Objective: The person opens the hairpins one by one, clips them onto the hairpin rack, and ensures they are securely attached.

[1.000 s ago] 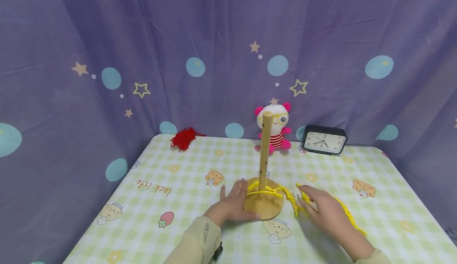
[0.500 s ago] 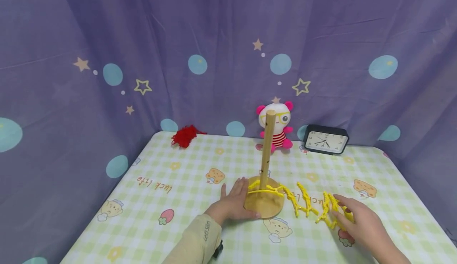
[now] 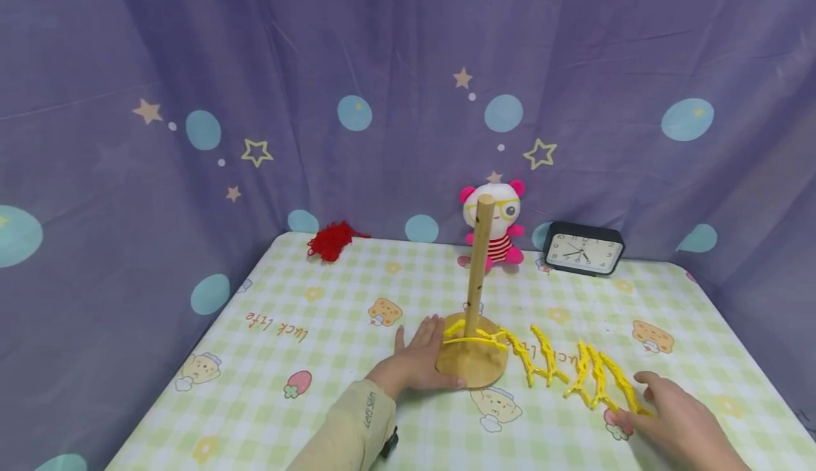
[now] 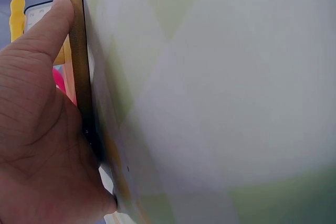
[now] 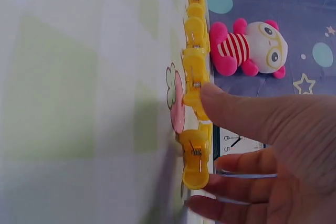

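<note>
My left hand (image 3: 414, 365) lies along the left edge of a round wooden base (image 3: 472, 372) with its fingers straight and its thumb at the front rim. From that base rises an upright wooden pole (image 3: 480, 265). Yellow strands (image 3: 474, 341) lie across the base around the pole's foot. Several long yellow spring clips (image 3: 598, 375) stretch in a row to the right. At the rightmost clip (image 3: 620, 380) is my right hand (image 3: 682, 414), thumb and fingers apart around its near end. The right wrist view shows the thumb against a yellow clip (image 5: 195, 77) with a metal spring.
Behind the pole sits a pink and white plush bear (image 3: 500, 230). A black desk clock (image 3: 583, 248) stands at the back right, and a tangle of red yarn (image 3: 331, 241) at the back left. A purple curtain (image 3: 382, 46) hangs behind the checked tablecloth (image 3: 344, 280).
My right hand has moved rightward along the yellow clips to the far right one, uncovering those it hid. The left hand stays on the base. The view has shifted slightly.
</note>
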Demonstrator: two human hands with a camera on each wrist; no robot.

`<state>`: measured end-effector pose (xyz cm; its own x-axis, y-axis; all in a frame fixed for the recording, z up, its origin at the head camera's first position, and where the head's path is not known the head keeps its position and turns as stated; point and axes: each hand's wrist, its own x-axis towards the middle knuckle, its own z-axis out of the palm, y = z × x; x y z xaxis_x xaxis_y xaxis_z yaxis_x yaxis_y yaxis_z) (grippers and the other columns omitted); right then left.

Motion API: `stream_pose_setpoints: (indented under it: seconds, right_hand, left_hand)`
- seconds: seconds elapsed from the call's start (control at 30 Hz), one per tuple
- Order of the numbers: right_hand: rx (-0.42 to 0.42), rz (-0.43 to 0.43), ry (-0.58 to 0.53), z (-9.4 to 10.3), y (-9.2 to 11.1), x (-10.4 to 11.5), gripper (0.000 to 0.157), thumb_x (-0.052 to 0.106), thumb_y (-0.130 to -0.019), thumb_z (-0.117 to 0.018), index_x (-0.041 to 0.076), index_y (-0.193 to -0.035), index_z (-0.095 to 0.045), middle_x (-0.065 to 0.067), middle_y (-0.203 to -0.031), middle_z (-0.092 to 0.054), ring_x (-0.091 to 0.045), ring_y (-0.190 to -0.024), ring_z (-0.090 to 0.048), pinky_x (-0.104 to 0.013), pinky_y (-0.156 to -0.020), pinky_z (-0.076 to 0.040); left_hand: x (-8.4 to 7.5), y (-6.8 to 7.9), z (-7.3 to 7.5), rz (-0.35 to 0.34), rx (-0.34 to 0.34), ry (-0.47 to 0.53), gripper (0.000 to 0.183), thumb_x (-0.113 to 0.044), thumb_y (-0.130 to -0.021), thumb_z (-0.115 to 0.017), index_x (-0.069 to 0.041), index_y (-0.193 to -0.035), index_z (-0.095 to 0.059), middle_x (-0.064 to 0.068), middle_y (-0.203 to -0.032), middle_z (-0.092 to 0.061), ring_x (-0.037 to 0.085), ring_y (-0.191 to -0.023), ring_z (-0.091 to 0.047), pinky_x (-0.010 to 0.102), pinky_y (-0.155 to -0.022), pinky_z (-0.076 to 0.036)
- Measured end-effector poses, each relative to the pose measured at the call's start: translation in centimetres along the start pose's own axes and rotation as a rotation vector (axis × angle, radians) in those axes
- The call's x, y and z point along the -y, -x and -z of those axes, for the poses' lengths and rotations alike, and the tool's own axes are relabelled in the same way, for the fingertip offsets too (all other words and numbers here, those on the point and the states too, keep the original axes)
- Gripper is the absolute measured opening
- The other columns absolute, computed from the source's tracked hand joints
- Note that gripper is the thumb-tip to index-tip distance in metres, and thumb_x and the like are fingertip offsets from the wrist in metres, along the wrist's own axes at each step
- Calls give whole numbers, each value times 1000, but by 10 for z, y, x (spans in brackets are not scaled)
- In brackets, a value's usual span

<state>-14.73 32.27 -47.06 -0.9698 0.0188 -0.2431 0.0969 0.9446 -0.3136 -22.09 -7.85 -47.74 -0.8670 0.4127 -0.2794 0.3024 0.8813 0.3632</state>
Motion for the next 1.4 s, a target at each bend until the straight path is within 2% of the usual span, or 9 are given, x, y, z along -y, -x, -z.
stream_pose_setpoints:
  seconds: [0.1,0.27,0.47,0.57,0.67,0.83,1.1,1.23,1.4]
  right_hand:
    - [64,-50,-15,-3,2,-4,99,74,-70,-68,-13,-116,-53,-7,-89,-63,-26,-80,-61,-47,-67,-50]
    - [91,-60,-15,-7,3,-5,82,75,-73,-64,-3,-99,-58,-3,-84,-59,-20,-74,-55,-43,-65,-48]
    - [65,-38,4,-11,2,-5,66,75,-75,-62,10,-72,-50,2,-64,-30,-15,-57,-32,-31,-54,-25]
    - [48,-19,13,-12,2,-5,64,74,-76,-61,12,-69,-48,2,-63,-25,-14,-56,-27,-30,-54,-23]
    - [55,-20,12,-11,3,-6,64,75,-76,-60,12,-71,-49,2,-63,-28,-14,-56,-30,-31,-54,-24]
    - [72,-33,-12,-7,6,-6,60,72,-77,-63,12,-84,-57,1,-67,-45,-16,-61,-42,-33,-55,-32]
    - [-23,7,-43,0,8,-9,55,53,-78,-75,4,-100,-62,0,-78,-61,-17,-69,-55,-38,-59,-46]
    - [-95,24,-58,5,9,-8,54,46,-81,-75,-1,-106,-62,-3,-82,-64,-19,-72,-59,-42,-62,-49]
    - [-159,14,-65,11,11,-1,60,48,-85,-71,-3,-114,-61,-13,-90,-66,-28,-79,-62,-46,-65,-49]
  left_hand:
    - [0,0,0,-1,2,7,116,-73,-78,-61,-10,-158,-5,6,-164,0,19,-149,4,57,-114,8]
    - [0,-1,1,2,-3,17,116,-74,-77,-62,-11,-158,-6,5,-164,-1,19,-150,3,57,-114,7]
    - [2,-4,-3,13,9,4,118,-76,-77,-60,-14,-158,-1,1,-164,4,14,-149,9,55,-114,11]
    - [2,-5,-2,8,3,14,117,-75,-77,-61,-13,-158,-3,3,-164,2,16,-149,7,55,-114,10]
    - [2,-3,0,3,12,21,117,-74,-78,-61,-12,-158,-3,4,-164,2,17,-149,6,56,-114,9]
    - [-2,4,5,-12,19,40,115,-70,-80,-62,-9,-157,-4,6,-164,0,19,-149,5,57,-114,8]
    - [0,2,2,-19,8,49,115,-70,-79,-63,-8,-157,-6,7,-164,-1,20,-150,4,58,-114,8]
    - [4,-3,-4,-16,4,51,116,-72,-78,-62,-10,-158,-4,5,-164,2,18,-149,7,56,-113,11]
    - [7,-5,-8,-25,-18,61,118,-74,-76,-62,-11,-158,-4,4,-164,2,17,-149,7,56,-113,13]
